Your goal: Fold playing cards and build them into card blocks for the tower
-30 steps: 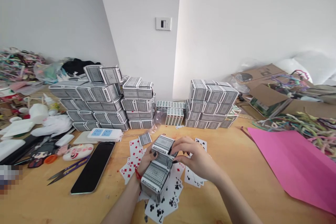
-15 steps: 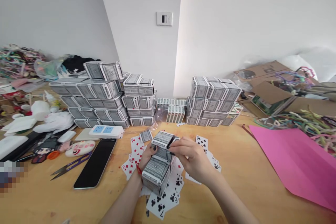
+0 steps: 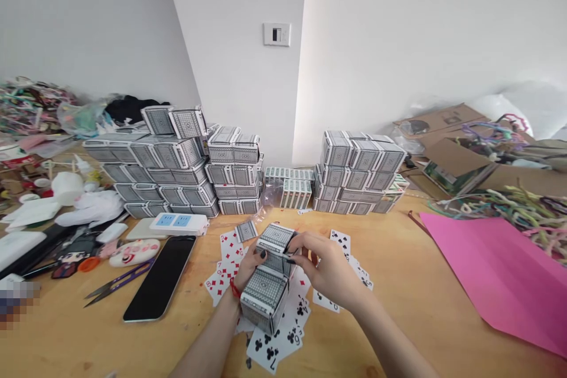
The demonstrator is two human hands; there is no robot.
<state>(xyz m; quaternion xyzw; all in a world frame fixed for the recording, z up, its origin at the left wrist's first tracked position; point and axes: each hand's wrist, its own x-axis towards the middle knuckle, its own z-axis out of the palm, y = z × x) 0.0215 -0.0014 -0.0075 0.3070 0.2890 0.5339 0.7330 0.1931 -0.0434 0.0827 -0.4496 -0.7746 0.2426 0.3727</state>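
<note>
Since the earlier frame the right hand has shifted only slightly, its index finger and thumb resettling at the side of the card block, while the left hand keeps its hold and the whole view has dipped a touch. At the lower centre of the frame, the block, built of folded patterned cards, sits above spread playing cards on the table. The left fingers are clamped around its left side, thumb on top near the narrower middle. The right index finger and thumb are close together at its right edge; whether they pinch a card edge or merely press it, I cannot tell. To do this well, I'd steady the block from the left without squeezing the middle, and ease each card edge in evenly, since a hard push could crease it or spring a joint open. Further left lie a phone and scissors; a pink sheet covers the lower right. Beyond, patterned blocks are stacked at the left and right of centre, with small boxes between them, and a wall plate above.
</note>
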